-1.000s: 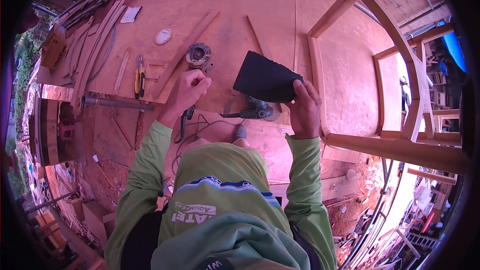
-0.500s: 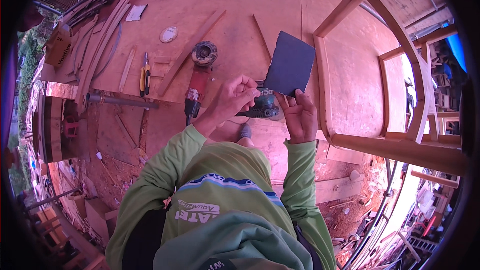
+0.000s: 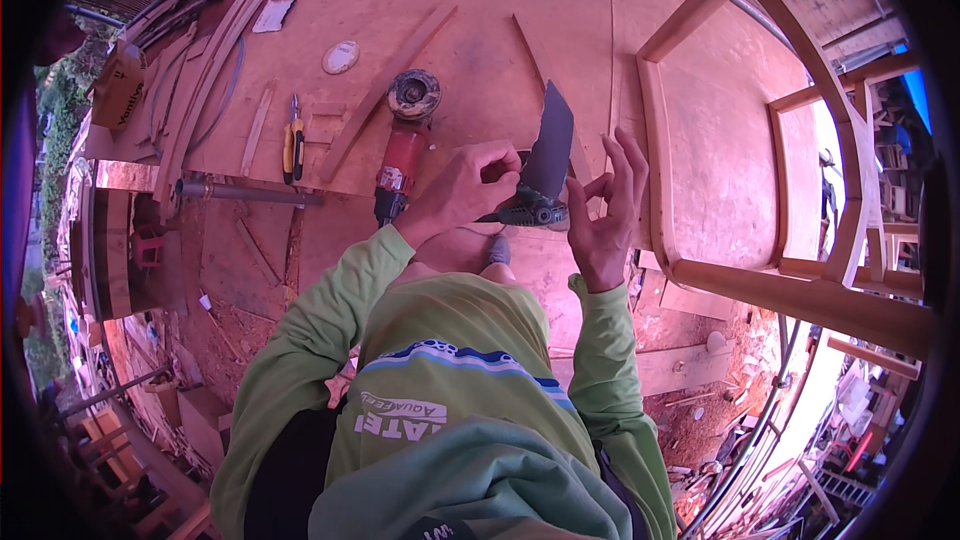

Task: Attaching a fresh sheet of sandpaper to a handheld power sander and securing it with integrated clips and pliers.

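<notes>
Left of the sander (image 3: pixel 535 213) the left hand (image 3: pixel 468 187) is curled, right of it the right hand (image 3: pixel 608 218) is partly spread, and over it the dark sheet (image 3: pixel 551 145), whose grip cannot be told, could be dropped if pinched too lightly.

- Yellow-handled pliers (image 3: pixel 293 148), left of the grip and slightly beyond it.
- A round pale disc (image 3: pixel 341 57), farther out and to the left of the grip.
- A white paper scrap (image 3: pixel 273 16), beyond that disc, farther left of the grip.
- A grey pipe (image 3: pixel 250 193), left of the grip, roughly level with it.
- A cardboard box (image 3: pixel 119 95), well left of the grip.
- A wooden frame (image 3: pixel 800 302), right of the grip.
</notes>
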{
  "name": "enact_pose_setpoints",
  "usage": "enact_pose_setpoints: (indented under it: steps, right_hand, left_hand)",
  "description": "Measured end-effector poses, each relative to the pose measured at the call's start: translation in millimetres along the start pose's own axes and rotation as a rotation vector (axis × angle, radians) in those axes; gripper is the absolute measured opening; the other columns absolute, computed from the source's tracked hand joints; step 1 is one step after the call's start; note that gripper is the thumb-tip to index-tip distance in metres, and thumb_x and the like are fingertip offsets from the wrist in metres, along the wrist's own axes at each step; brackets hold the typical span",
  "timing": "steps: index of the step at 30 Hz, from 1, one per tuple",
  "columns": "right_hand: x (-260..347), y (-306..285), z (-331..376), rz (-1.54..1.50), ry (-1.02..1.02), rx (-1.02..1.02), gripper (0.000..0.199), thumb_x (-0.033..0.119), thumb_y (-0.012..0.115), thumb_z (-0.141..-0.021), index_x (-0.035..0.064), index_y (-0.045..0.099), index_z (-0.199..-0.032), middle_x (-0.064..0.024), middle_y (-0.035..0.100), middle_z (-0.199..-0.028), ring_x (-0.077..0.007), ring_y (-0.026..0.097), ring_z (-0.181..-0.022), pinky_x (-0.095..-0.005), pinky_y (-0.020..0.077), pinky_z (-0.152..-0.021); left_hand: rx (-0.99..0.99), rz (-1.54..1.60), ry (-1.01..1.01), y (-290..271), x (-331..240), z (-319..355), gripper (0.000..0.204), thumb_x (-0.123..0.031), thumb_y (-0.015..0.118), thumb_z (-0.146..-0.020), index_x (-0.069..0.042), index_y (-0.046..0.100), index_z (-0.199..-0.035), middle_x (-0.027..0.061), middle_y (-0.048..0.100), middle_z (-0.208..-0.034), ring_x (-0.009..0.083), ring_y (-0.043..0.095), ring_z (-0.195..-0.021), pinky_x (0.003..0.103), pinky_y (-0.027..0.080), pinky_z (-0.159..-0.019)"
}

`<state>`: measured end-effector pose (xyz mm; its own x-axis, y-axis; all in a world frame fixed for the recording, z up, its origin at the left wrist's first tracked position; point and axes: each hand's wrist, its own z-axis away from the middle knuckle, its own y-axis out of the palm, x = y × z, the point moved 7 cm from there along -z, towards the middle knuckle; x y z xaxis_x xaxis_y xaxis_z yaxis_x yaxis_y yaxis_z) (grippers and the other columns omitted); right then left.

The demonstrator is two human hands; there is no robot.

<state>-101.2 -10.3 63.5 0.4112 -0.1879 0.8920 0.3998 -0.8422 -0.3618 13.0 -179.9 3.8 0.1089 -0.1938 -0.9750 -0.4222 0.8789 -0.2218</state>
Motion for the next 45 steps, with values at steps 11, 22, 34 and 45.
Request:
enact_pose_setpoints:
  steps: [11, 22, 34, 45]
  right_hand:
    - [18.5, 53.5, -17.4, 0.182, -0.359, 0.53, 0.019, -0.005, 0.069, -0.085, -0.0009, 0.069, -0.104, -0.0167, 0.067, -0.098, -0.0412, 0.069, -0.086, -0.045, 0.0551, -0.074]
    - [4.0, 51.9, -13.9, 0.044, -0.318, 0.47, 0.011, -0.006, 0.071, -0.085, -0.0038, 0.068, -0.096, -0.0189, 0.067, -0.088, -0.0414, 0.069, -0.081, -0.0444, 0.0541, -0.072]
    - [16.4, 48.6, -5.1, 0.026, -0.298, 0.321, 0.01, -0.008, 0.07, -0.087, -0.0041, 0.064, -0.093, -0.0161, 0.065, -0.089, -0.0317, 0.069, -0.074, -0.0384, 0.053, -0.066]
    - [29.2, 39.9, -0.5, 0.09, -0.474, 0.198, 0.009, -0.005, 0.068, -0.089, 0.0016, 0.063, -0.094, -0.0133, 0.061, -0.088, -0.0355, 0.066, -0.071, -0.0436, 0.0507, -0.057]
  left_hand:
    - [-0.095, -0.281, 0.258, -3.2, -49.7, 8.1, 0.011, -0.001, 0.069, -0.091, 0.003, 0.06, -0.096, 0.0205, 0.065, -0.085, 0.0349, 0.069, -0.074, 0.043, 0.053, -0.067]
    - [-0.011, -0.269, 0.216, -3.2, -49.4, 2.5, 0.014, -0.003, 0.07, -0.091, 0.004, 0.063, -0.102, 0.0204, 0.068, -0.085, 0.0335, 0.071, -0.076, 0.042, 0.055, -0.069]
    - [-0.085, -0.134, 0.157, 1.7, -45.5, -1.7, 0.009, -0.003, 0.068, -0.089, 0.002, 0.062, -0.093, 0.0165, 0.067, -0.078, 0.0231, 0.066, -0.069, 0.038, 0.054, -0.065]
    - [-0.048, 0.116, 0.048, 6.0, -29.6, -10.2, 0.007, -0.006, 0.068, -0.092, 0.0, 0.064, -0.091, -0.0014, 0.063, -0.077, 0.0039, 0.056, -0.071, 0.025, 0.047, -0.06]
